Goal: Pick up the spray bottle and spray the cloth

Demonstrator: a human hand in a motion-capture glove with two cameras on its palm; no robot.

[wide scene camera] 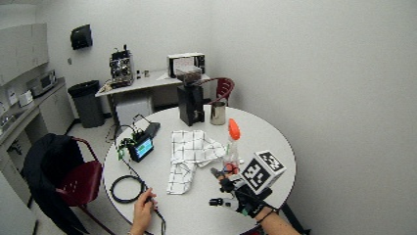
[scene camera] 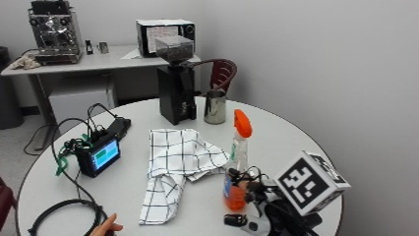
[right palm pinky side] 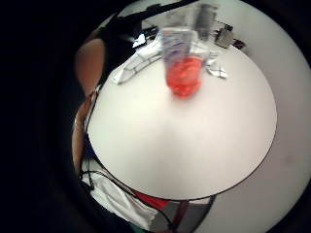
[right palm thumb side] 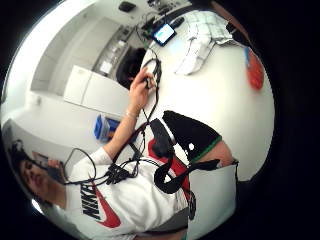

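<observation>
- Fingertips (scene camera: 235, 183) of the gloved right hand (scene camera: 258, 206) reach to the lower part of the bottle (scene camera: 235, 167); whether they are curled around it or only beside it cannot be told.
- Bottle stands upright on the table (scene camera: 288, 132), near the edge closest to the person, its orange spray head (scene camera: 242, 123) on top and orange liquid in the bottom.
- From the little-finger side of the palm, the bottle (right palm pinky side: 183, 60) appears close ahead of the hand, standing on the white tabletop.
- Cloth (scene camera: 177, 162), white with a black check, lies crumpled and flat just beside the bottle, toward the table's middle.
- Beyond the cloth stand a black grinder (scene camera: 177, 93) and a steel cup (scene camera: 215, 106), side by side.
- On the far side of the cloth sits a small screen (scene camera: 102, 156) with cables, and a black cable loop (scene camera: 65, 216) lies by the table's edge.
- Bare left hand (wide scene camera: 142, 204) rests at that loop.
</observation>
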